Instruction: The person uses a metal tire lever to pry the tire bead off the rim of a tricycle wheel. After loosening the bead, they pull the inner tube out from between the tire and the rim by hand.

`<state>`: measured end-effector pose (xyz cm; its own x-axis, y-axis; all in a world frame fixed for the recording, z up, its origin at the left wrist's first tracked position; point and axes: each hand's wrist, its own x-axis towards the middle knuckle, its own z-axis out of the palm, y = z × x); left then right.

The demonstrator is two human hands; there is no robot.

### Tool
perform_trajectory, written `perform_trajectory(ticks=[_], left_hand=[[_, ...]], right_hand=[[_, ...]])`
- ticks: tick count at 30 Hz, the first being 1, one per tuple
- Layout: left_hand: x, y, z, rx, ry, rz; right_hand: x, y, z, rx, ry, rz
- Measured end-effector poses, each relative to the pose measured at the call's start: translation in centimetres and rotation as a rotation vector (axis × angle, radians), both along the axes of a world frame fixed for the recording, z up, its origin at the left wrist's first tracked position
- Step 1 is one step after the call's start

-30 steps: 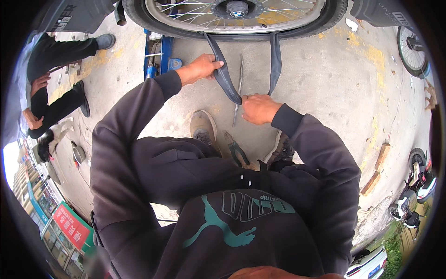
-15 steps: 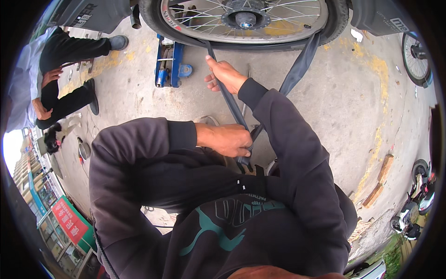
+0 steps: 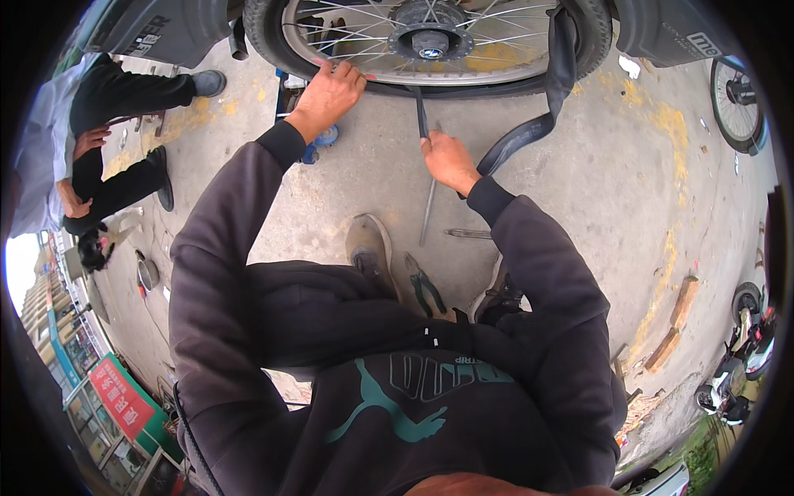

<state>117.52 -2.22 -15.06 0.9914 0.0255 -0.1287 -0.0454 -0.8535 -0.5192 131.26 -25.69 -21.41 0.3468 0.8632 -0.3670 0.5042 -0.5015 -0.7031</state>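
Observation:
A spoked wheel [image 3: 430, 51] with a black tire [image 3: 263, 41] stands at the top of the view. My left hand [image 3: 329, 97] is closed over the tire's near edge, fingertips at the rim. A flat, dark inner tube [image 3: 529, 131] hangs out of the wheel. Its right part drapes over the rim and curves down toward my right wrist. My right hand [image 3: 451, 161] grips a strand of the tube just below the tire. Between my feet lie pliers [image 3: 423, 285] with dark green handles, a slim metal tool [image 3: 470, 234] and a thin rod [image 3: 428, 215].
A blue metal tool [image 3: 321, 147] is partly hidden behind my left hand. At the left sits another person [image 3: 124, 91], with a dog [image 3: 95, 248] and a pan [image 3: 147, 271] nearby. Wood pieces [image 3: 674, 326] lie at right, below another wheel [image 3: 738, 106].
My left hand has released the tube and moved up to the tire. My right hand has shifted right and down. The tube's right part has slackened, and the pliers have come into view.

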Motion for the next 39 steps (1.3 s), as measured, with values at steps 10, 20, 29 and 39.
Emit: perform_trajectory(ticks=[10,20,29,39], left_hand=[[-0.7,2.4,-2.4,0.270,0.099,-0.193],[-1.2,1.8,-4.0,0.193,0.096,-0.136],[-2.1,1.0,-2.8,-0.088,0.046,-0.015],[-3.0,2.3,0.4,0.276,0.109,-0.068]], right_hand=[[-1.2,-5.1,8.4,-0.059,0.174,0.151],[6.8,-1.6,0.5,-0.374,-0.248,0.290],[1.2,12.8,-6.5,-0.169,0.057,-0.571],[4.9,8.2,-5.8,-0.304,-0.563,-0.177]])
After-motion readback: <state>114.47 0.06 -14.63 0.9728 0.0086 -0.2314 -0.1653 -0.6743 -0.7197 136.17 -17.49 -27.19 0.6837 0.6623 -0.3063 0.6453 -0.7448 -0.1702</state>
